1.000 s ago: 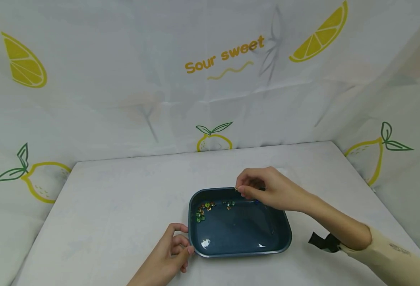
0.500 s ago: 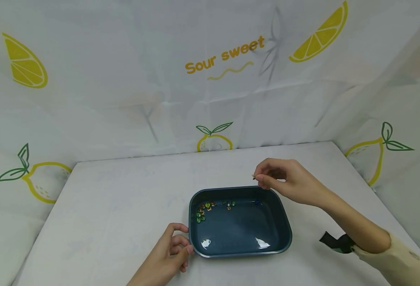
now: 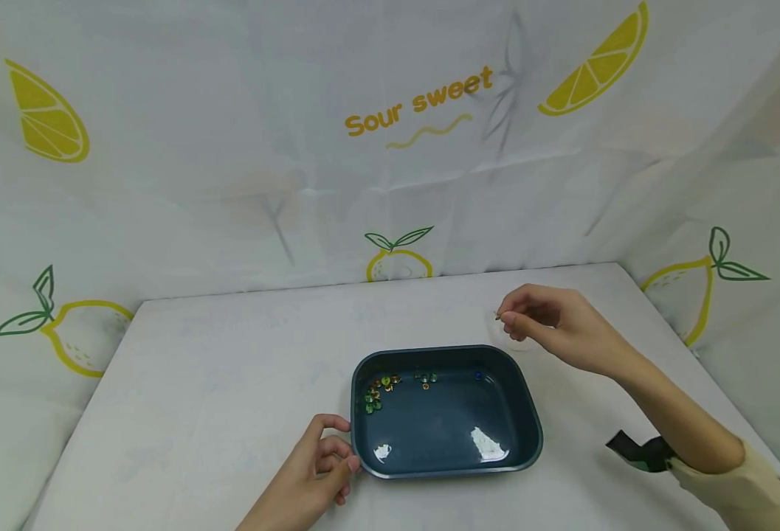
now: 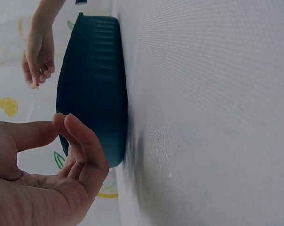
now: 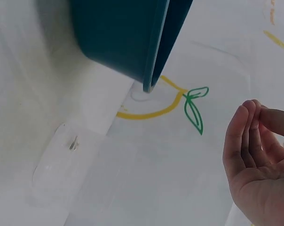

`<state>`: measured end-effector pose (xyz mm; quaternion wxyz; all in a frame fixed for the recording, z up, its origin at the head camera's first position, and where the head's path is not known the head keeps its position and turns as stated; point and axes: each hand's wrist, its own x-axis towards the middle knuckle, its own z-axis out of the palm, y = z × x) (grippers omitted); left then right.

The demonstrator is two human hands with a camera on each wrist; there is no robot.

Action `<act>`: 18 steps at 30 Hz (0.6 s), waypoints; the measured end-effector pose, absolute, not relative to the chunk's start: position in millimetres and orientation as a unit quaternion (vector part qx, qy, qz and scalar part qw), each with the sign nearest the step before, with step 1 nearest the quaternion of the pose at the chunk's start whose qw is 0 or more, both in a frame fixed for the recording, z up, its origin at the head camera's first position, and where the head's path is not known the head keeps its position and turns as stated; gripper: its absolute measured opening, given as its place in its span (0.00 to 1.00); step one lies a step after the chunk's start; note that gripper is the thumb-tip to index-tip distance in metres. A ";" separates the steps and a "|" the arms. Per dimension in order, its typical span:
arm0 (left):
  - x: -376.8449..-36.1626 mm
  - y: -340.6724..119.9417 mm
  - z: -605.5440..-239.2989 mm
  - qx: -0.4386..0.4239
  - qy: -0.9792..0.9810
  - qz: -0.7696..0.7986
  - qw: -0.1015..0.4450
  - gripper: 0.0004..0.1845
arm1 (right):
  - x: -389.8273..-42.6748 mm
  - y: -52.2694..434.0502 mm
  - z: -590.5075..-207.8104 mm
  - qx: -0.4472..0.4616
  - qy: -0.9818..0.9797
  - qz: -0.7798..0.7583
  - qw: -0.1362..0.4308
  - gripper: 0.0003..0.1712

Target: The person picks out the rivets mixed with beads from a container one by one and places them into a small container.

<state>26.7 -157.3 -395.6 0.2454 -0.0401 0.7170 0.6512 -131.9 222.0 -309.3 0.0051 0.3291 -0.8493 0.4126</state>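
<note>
A dark blue tray point(image 3: 440, 349) holds water with several small coloured beads point(image 3: 378, 391) near its back left. My right hand point(image 3: 504, 317) hovers behind the tray's back right corner and pinches a tiny object between thumb and fingertips. It is just above a small clear dish point(image 3: 518, 341) lying on the table. The right wrist view shows that clear dish point(image 5: 62, 157) with a small speck in it, beside the tray point(image 5: 118, 33). My left hand point(image 3: 328, 456) rests on the table at the tray's front left corner, fingers loosely curled, holding nothing. The left wrist view shows the tray's side point(image 4: 92, 84).
The table is covered in white cloth point(image 3: 230, 383). Lemon-print fabric walls point(image 3: 390, 147) stand behind and on both sides. A black strap point(image 3: 637, 451) sits on my right wrist.
My right hand has lifted from over the tray's back rim and moved right and back, still pinching the tiny object. The left hand and tray have not moved.
</note>
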 end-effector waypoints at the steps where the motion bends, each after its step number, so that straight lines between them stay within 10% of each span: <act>1: 26.6 -157.1 -395.5 -0.041 0.717 0.651 0.245 0.27 | -132.5 223.9 -309.7 0.326 -0.851 0.412 0.006 0.10; 18: 26.9 -156.4 -395.0 -0.023 0.716 0.654 0.243 0.27 | -152.1 255.3 -323.3 0.275 -0.874 0.399 0.029 0.07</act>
